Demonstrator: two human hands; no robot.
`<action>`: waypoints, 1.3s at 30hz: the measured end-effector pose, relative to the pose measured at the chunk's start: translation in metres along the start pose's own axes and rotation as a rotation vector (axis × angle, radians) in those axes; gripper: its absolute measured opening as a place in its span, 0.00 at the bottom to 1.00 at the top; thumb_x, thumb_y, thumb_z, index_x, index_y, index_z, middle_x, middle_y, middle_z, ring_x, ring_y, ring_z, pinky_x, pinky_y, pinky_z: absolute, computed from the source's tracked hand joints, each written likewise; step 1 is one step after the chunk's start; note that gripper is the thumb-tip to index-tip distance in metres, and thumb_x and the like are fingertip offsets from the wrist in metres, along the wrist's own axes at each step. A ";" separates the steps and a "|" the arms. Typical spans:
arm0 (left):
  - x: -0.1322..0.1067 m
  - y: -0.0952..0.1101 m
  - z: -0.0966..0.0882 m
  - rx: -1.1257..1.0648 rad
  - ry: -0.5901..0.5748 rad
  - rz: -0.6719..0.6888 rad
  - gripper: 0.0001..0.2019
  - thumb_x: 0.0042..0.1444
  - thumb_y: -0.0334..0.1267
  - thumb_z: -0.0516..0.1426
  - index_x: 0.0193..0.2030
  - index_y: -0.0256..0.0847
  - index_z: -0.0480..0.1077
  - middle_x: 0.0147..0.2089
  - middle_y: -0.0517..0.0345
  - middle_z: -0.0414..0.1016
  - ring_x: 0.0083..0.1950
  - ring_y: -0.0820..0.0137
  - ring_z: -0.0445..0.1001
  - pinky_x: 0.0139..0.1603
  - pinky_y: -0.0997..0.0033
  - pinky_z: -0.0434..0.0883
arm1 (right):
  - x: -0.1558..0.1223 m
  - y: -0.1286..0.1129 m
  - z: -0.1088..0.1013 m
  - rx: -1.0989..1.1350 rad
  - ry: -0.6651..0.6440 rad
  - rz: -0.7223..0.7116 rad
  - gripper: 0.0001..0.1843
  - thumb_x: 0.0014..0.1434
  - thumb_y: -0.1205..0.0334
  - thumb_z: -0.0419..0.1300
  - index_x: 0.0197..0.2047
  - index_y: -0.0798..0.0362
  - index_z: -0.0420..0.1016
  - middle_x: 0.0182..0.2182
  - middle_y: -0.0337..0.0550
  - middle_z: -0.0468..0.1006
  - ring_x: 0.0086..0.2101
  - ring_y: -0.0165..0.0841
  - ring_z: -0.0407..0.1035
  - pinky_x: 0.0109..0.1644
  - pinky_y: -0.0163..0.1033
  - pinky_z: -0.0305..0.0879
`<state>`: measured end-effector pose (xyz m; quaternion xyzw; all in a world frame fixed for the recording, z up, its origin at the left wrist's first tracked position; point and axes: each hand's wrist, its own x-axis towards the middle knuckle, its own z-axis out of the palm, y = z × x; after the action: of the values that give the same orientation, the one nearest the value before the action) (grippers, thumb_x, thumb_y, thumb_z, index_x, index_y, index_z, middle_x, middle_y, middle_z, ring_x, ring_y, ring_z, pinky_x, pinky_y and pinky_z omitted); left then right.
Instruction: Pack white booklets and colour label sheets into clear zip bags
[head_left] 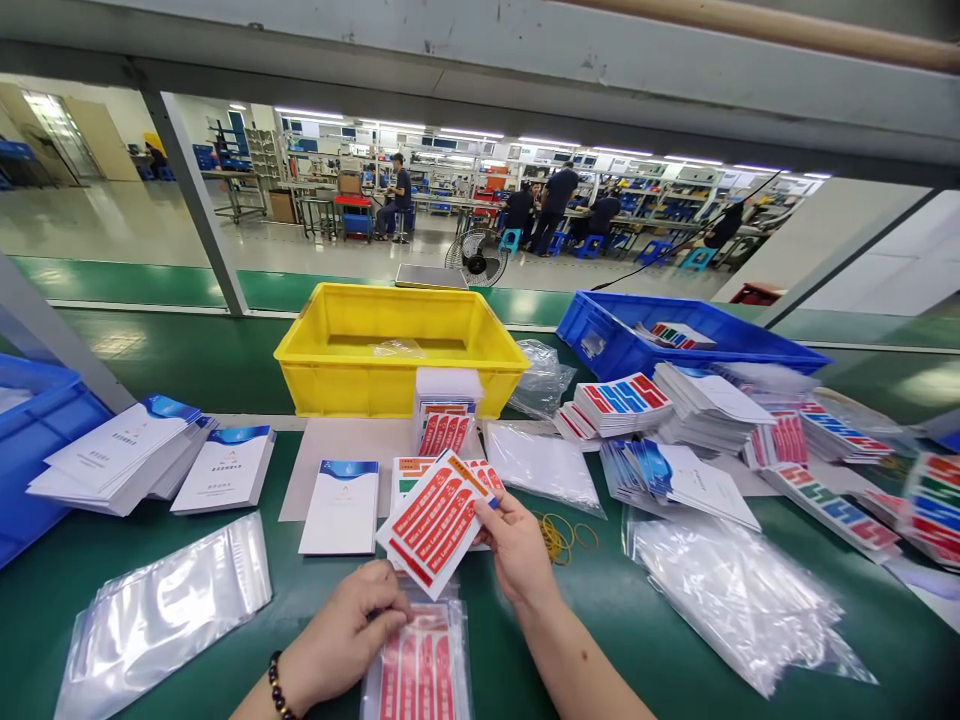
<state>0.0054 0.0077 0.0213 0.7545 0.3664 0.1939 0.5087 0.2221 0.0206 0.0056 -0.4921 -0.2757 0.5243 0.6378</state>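
Note:
My right hand (519, 548) pinches a small fan of label sheets (435, 522), the top one printed with red strips reading "Max Level". Just below them, my left hand (354, 622) has thumb and fingers closed at the mouth of a clear plastic bag (456, 640). Red-striped labels show through the bag, which lies on the green table. A white booklet (339, 505) with a blue top lies behind my left hand. Beyond the held sheets, a stack of red label sheets (447, 432) leans by the yellow bin.
The yellow bin (397, 382) stands at the back, with blue bins (705, 345) to either side. Booklet stacks (225, 470) are at left; label stacks (622, 400) are at right. Clear bags (172, 610) lie on both sides. Rubber bands (555, 538) sit near my right hand.

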 end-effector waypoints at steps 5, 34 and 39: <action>-0.001 -0.001 -0.001 -0.074 0.052 -0.013 0.11 0.55 0.39 0.51 0.29 0.39 0.72 0.36 0.56 0.64 0.39 0.67 0.64 0.44 0.69 0.62 | -0.003 0.000 0.003 -0.118 -0.111 0.040 0.19 0.40 0.51 0.68 0.31 0.56 0.72 0.20 0.37 0.74 0.18 0.27 0.65 0.19 0.30 0.59; 0.001 -0.002 0.012 -0.391 0.211 -0.117 0.12 0.52 0.46 0.54 0.27 0.39 0.67 0.47 0.50 0.62 0.47 0.61 0.66 0.42 0.69 0.67 | -0.027 -0.009 0.011 -0.709 -0.737 -0.103 0.11 0.50 0.57 0.60 0.21 0.54 0.74 0.33 0.41 0.71 0.35 0.33 0.66 0.42 0.39 0.61; 0.002 -0.005 0.011 -0.574 0.258 -0.182 0.13 0.46 0.49 0.59 0.33 0.42 0.69 0.44 0.51 0.68 0.44 0.61 0.69 0.37 0.70 0.69 | -0.029 -0.007 0.011 -0.729 -0.778 0.077 0.04 0.45 0.64 0.61 0.27 0.55 0.74 0.25 0.37 0.71 0.27 0.29 0.63 0.34 0.34 0.60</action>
<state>0.0125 0.0033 0.0116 0.5136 0.4241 0.3371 0.6654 0.2062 -0.0025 0.0206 -0.4609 -0.6378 0.5614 0.2562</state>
